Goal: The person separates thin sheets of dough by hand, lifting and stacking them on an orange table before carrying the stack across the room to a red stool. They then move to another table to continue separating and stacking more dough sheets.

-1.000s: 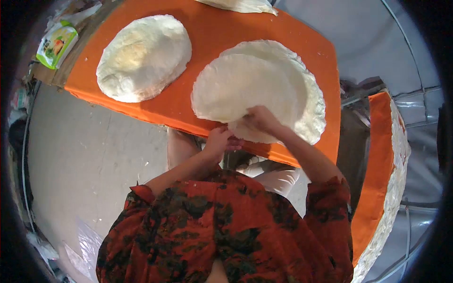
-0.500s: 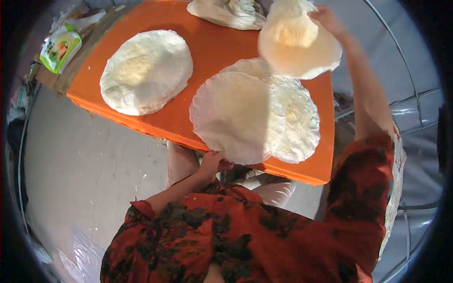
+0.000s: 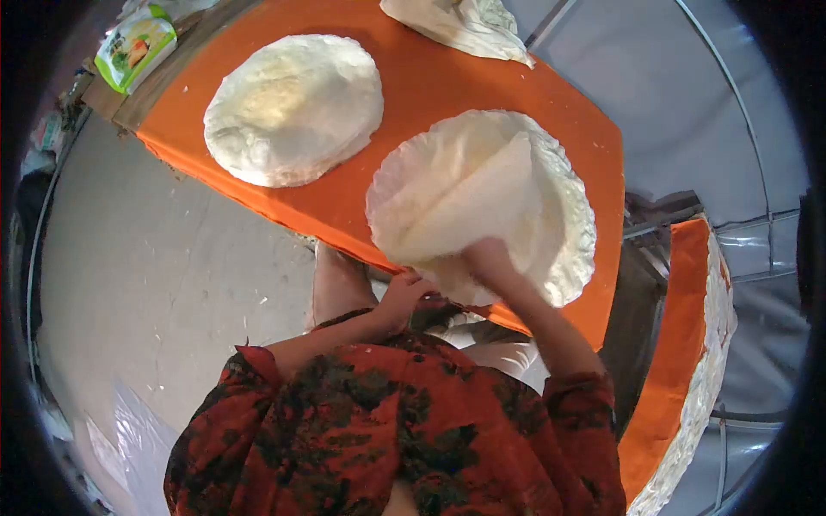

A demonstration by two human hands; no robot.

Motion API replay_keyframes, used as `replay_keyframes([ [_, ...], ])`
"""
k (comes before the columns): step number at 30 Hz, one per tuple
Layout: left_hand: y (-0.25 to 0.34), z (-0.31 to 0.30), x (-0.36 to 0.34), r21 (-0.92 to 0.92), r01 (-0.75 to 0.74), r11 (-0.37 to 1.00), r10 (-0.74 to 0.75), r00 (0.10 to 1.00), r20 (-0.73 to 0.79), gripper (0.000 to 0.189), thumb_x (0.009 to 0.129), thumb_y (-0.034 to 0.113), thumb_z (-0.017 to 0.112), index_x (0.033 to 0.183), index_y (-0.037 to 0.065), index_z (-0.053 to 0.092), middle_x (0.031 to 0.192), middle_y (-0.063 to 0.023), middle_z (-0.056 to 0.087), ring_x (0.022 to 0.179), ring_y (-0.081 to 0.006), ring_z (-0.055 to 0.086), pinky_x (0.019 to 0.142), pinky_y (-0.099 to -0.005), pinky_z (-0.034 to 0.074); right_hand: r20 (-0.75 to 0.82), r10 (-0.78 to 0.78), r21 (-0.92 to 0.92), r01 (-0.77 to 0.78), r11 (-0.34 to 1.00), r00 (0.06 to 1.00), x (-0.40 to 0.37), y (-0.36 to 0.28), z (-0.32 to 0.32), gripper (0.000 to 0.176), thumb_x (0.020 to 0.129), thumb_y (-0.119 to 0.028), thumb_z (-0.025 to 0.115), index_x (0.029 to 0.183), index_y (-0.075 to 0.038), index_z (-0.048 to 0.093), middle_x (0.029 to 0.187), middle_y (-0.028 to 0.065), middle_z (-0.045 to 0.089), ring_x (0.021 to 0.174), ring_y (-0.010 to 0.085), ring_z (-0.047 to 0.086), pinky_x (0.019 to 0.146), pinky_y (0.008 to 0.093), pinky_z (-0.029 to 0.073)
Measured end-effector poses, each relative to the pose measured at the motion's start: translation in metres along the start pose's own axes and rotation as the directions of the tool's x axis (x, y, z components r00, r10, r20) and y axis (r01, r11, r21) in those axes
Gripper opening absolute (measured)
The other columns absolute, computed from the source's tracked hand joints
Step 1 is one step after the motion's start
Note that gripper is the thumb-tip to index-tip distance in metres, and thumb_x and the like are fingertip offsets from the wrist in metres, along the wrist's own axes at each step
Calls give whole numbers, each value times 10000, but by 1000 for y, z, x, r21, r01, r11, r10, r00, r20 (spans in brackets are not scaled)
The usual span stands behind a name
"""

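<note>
Thin, round, pale sheets that look like flatbread lie in a right-hand pile (image 3: 568, 211) on the orange table. Over that pile, the top sheet (image 3: 482, 193) is folded and partly raised in a slanting crease. My right hand (image 3: 489, 261), smeared by motion, is closed on its near part; the fingertips are hard to see. At the table's near edge is my left hand (image 3: 406, 297), fingers curled in beside the sheet's near rim. What it pinches is hidden. A second pile of round sheets (image 3: 292, 112) lies to the left.
The orange table top (image 3: 404, 95) has a rounded right edge. A crumpled pale cloth (image 3: 465, 26) lies at its far side. A green and white packet (image 3: 135, 52) sits at upper left. An orange-topped surface with a pale crumpled side (image 3: 675, 344) stands at my right.
My right hand has swung from the table's far right down to its near edge, drawing a sheet across the right-hand pile. My left hand stays near the edge. The view has shifted.
</note>
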State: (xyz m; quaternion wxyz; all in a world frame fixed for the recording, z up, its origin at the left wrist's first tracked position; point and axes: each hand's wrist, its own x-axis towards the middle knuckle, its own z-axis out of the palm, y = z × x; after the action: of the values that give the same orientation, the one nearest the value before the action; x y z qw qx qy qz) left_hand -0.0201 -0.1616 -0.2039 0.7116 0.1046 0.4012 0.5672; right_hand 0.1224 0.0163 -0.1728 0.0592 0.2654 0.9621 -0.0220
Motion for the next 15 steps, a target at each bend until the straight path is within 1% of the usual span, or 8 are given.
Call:
replay_keyframes([
  [2,8,10,-4,39,-26,999,25,999,20,197,862,112,563,1023,1,590,958,-103,619,878,-193,624,796,-337,541,-116,18,145,-1,989,993,15,5,-70,250,820,-138,500,995,-145,679,971,158,651,894,329,624,789,412,487],
  [3,11,14,-6,62,-32,998,30,999,33,199,865,113,559,1026,1,591,963,-103,620,883,-195,625,800,-342,540,64,30,144,-39,989,997,30,13,-108,226,827,-170,509,994,-133,656,948,127,655,856,330,625,747,418,491],
  [4,13,15,-8,31,-38,999,36,999,40,204,868,114,553,1033,1,587,971,-105,622,890,-197,625,806,-345,538,-78,-115,72,120,990,990,35,18,-130,174,827,-191,516,942,-121,626,878,123,649,795,337,623,688,418,492],
  [6,16,18,-7,-36,-57,998,58,997,54,213,873,116,541,1048,1,580,987,-109,624,905,-201,625,817,-351,534,-82,-113,-45,110,993,990,28,-5,-154,147,821,-191,519,918,-121,605,824,121,634,760,324,622,659,415,492],
  [8,21,22,-11,-67,-56,996,59,997,49,228,879,119,529,1066,-4,568,1001,-111,626,913,-207,626,823,-358,531,-115,-102,-100,91,991,988,15,-30,-130,124,809,-166,517,889,-111,593,741,122,599,723,305,622,638,407,499],
  [9,21,22,-12,-82,-58,995,62,997,45,235,881,121,524,1075,-7,562,1007,-112,627,917,-211,626,826,-361,530,17,-15,-140,17,990,1000,3,-49,-110,129,803,-160,532,899,-93,586,733,100,599,738,295,624,629,410,504],
  [10,20,20,-10,-94,-50,994,57,995,76,238,883,118,519,1080,-10,558,1008,-115,626,920,-216,626,831,-365,528,19,-114,-126,115,985,993,-8,-55,-81,171,794,-184,568,925,-75,581,781,87,615,766,296,625,621,410,509],
  [15,25,18,-21,-186,-15,983,41,990,137,234,889,92,489,1079,-31,548,1013,-138,625,935,-251,627,856,-398,516,15,31,123,-33,992,999,-36,-77,-61,315,798,-303,614,995,-59,584,864,111,634,803,305,633,642,411,519],
])
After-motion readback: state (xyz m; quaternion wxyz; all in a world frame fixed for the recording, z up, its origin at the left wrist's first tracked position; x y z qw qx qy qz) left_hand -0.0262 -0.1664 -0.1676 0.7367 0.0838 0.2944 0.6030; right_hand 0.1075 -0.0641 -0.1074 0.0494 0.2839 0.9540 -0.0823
